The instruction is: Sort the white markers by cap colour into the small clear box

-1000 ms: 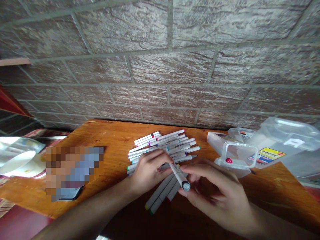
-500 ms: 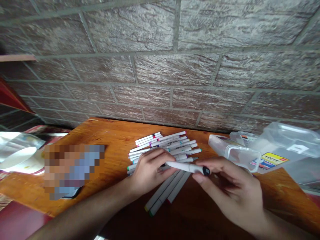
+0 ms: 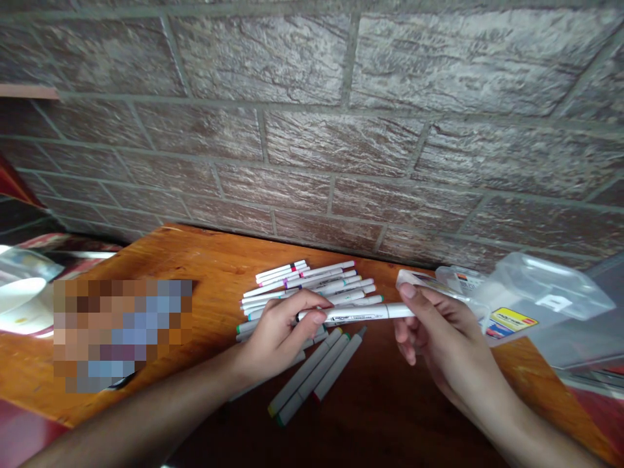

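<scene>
A white marker pen (image 3: 363, 314) with black lettering on its barrel is held level above the table. My left hand (image 3: 285, 328) pinches its left end, where a dark tip shows. At the other end, the thumb and fingers of my right hand (image 3: 441, 325) grip the marker, partly covering that end. Under and behind my hands lie several white markers (image 3: 326, 279) with coloured caps, loosely side by side. Closer to me, a few more markers (image 3: 307, 374) with yellow, green and red ends rest at a slant. My left hand hides part of the pile.
Clear plastic cases (image 3: 550, 292), one with a yellow label, stand at the right. To the left lie a blurred-out flat object (image 3: 121, 335) and a white cup (image 3: 22, 302). The wooden table (image 3: 209, 253) meets a brick wall (image 3: 302, 130) at the back.
The marker has turned so that its printed side shows and its dark end now sits in my left hand. My right hand has shifted its grip to the other end. The view has moved slightly.
</scene>
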The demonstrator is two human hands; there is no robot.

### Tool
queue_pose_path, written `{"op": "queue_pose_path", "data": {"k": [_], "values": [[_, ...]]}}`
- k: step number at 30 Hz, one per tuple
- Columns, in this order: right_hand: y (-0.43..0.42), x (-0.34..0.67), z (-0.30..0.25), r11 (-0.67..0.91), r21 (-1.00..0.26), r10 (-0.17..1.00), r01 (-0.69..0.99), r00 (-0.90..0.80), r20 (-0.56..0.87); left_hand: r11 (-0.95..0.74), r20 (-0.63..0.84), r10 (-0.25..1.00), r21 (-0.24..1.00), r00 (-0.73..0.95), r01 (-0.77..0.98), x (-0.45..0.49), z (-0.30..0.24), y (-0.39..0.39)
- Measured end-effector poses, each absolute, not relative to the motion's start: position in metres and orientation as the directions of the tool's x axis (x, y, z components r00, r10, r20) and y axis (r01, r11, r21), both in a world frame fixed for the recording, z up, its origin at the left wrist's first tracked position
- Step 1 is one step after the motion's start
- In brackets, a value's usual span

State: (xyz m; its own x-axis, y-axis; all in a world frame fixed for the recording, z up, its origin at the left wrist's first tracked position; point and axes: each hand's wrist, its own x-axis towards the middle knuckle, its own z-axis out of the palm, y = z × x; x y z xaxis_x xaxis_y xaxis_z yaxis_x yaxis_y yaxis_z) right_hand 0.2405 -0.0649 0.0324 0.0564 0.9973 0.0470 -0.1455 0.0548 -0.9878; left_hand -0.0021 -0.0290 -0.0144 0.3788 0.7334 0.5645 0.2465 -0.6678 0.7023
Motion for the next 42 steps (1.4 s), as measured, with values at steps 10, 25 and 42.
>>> {"op": "queue_pose_path", "data": {"k": [10, 25, 42], "values": [[-0.065, 0.243, 0.028, 0.043, -0.996, 0.999, -0.078, 0.012, 0.042, -0.549, 0.455, 0.797, 0.820, 0.396, 0.164, -0.003, -0.019, -0.030], [-0.065, 0.244, 0.024, 0.037, -0.997, 0.999, -0.061, -0.014, 0.038, -0.375, 0.363, 0.878, 0.927, 0.312, -0.022, -0.001, -0.024, -0.031], [-0.081, 0.258, 0.072, 0.300, -0.940, 0.951, 0.164, -0.127, 0.282, -0.755, 0.676, 0.653, 0.615, 0.340, 0.226, 0.003, -0.013, -0.029]]}}
